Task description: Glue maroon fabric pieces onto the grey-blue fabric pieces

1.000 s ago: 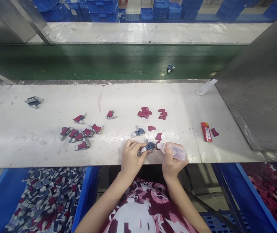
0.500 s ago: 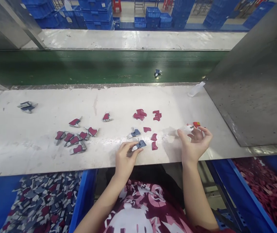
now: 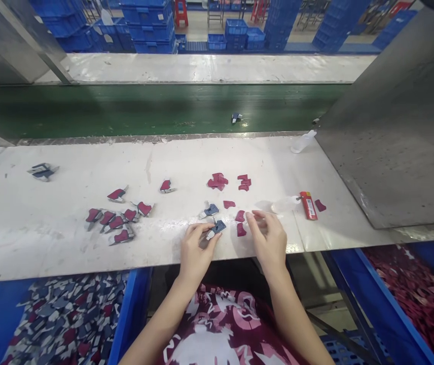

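Observation:
My left hand (image 3: 197,246) pinches a small navy-and-grey plastic part (image 3: 217,229) just above the table. A similar navy-and-grey part (image 3: 211,210) lies right behind it. My right hand (image 3: 270,237) has its fingertips beside a maroon piece (image 3: 240,216), thumb and index slightly apart; I see nothing between them. Another maroon piece (image 3: 241,230) lies just nearer to me, and one more (image 3: 229,204) farther back. To the right, a translucent squeeze bottle (image 3: 285,204) lies with its nozzle against a small red box (image 3: 309,206).
Parts with maroon faces (image 3: 116,223) sit in a group at left. Small maroon piles (image 3: 217,181) lie behind my hands. A green conveyor (image 3: 144,111) runs along the back, and a metal panel (image 3: 399,132) stands at right. Blue bins (image 3: 139,299) flank me below the table.
My right hand has let go of the squeeze bottle and moved left to the maroon pieces. The bottle now rests on the table. The part on the conveyor has shifted slightly left.

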`<action>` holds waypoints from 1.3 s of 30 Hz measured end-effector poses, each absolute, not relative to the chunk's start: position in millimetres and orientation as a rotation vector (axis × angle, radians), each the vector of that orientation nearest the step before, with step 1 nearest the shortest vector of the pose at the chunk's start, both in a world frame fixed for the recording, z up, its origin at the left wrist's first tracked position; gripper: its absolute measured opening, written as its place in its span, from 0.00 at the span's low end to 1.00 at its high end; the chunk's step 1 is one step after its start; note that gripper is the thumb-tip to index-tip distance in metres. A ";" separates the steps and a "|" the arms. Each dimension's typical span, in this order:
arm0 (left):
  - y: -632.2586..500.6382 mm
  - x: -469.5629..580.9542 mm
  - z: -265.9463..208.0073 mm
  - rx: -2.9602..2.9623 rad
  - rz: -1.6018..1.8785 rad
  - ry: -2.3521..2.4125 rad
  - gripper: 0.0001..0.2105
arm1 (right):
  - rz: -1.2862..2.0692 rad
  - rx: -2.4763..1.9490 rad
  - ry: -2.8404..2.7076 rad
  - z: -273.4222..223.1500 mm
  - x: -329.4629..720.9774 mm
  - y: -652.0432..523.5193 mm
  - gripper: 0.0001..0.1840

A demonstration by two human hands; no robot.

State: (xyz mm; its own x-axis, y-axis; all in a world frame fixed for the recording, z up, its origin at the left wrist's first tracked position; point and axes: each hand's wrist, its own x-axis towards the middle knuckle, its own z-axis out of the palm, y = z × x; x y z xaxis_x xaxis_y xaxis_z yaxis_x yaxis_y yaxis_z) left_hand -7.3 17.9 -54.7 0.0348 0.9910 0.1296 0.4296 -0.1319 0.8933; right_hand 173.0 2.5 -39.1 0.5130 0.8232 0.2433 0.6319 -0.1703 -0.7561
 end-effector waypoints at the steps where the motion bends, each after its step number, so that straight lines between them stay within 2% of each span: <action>1: 17.8 -7.6 -54.7 1.642 1.070 1.456 0.07 | 0.345 -1.943 -1.225 -40.2 170.0 5.0 0.19; 4: 17.4 -8.8 -54.5 1.634 1.093 1.445 0.07 | 0.305 -2.053 -1.269 -45.3 163.2 12.8 0.22; 8: 17.3 -10.4 -54.2 1.596 1.104 1.436 0.08 | 0.307 -2.013 -1.322 -49.1 158.0 19.2 0.20; 16: 17.7 -9.3 -50.3 1.445 1.140 1.368 0.10 | 0.924 -1.498 -1.137 -30.6 154.2 13.6 0.17; 23: 16.9 -8.6 -50.5 1.415 1.181 1.334 0.11 | 1.102 -1.453 -1.069 -28.8 143.3 5.9 0.16; 33: 17.3 -10.8 -49.9 1.404 1.178 1.328 0.11 | 0.957 -1.493 -1.220 -31.9 142.7 5.5 0.13; 39: 17.7 -10.1 -43.5 1.255 1.140 1.336 0.12 | 0.730 -1.485 -1.381 -33.6 142.1 1.6 0.09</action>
State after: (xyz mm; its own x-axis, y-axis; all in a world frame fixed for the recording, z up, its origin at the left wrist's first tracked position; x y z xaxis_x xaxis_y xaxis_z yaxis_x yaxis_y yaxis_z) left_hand -10.1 17.7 -43.5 -0.0290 0.9989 -0.0380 0.1199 0.0412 0.9919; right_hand 142.1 1.6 -33.6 0.1847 0.9676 0.1720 0.4030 0.0851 -0.9112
